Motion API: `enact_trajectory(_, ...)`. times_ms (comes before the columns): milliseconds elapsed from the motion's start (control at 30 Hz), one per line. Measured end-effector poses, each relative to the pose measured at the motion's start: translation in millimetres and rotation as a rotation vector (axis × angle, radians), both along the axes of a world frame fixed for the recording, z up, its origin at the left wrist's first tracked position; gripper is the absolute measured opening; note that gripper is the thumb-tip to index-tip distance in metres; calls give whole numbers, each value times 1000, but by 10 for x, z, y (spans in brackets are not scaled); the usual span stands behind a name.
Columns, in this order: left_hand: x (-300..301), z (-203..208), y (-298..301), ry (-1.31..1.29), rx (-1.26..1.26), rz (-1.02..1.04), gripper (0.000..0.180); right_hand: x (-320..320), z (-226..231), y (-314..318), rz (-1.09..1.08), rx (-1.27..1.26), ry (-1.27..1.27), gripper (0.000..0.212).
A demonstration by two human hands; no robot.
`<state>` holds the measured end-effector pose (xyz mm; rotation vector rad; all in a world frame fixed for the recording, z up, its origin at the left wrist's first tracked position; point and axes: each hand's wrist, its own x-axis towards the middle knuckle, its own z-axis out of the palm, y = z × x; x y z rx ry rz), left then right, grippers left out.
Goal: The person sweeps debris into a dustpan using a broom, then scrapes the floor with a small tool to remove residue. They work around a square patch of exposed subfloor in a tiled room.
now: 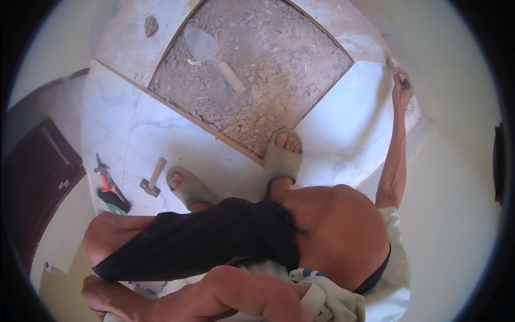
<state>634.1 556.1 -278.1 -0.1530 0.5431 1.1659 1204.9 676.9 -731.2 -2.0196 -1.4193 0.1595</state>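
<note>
At the far right, by the foot of the wall, my right hand is closed around a slim tool with a dark handle end. Its working end is too small to make out. At the lower left, beside my bent knee, rests my left hand; its fingers are not clear to see. A trowel with a pale handle lies on rubble in the square opening ahead of my feet. On the white tiles to the left lies a hammer with a wooden handle.
Near the left wall lie a dark brush and a red-handled tool. A grey lump sits on the far-left floor. A round drain cover is set near my right wrist. My sandals stand at the opening's near corner.
</note>
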Motion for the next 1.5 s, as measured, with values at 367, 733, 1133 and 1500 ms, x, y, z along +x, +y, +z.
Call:
enact_trajectory(367,413,-82,539,229,455,-352,31,-285,-25,2,52,101,-130,21)
enact_trajectory(733,526,-121,632,221,291,-430,27,-478,127,42,-57,92,-55,20)
enact_trajectory(1133,312,-314,1043,153,70,-561,33,-1481,328,108,98,28,-62,27)
enact_trajectory(1500,13,-461,1153,172,235,-699,36,-1504,444,-101,25,-62,-15,20)
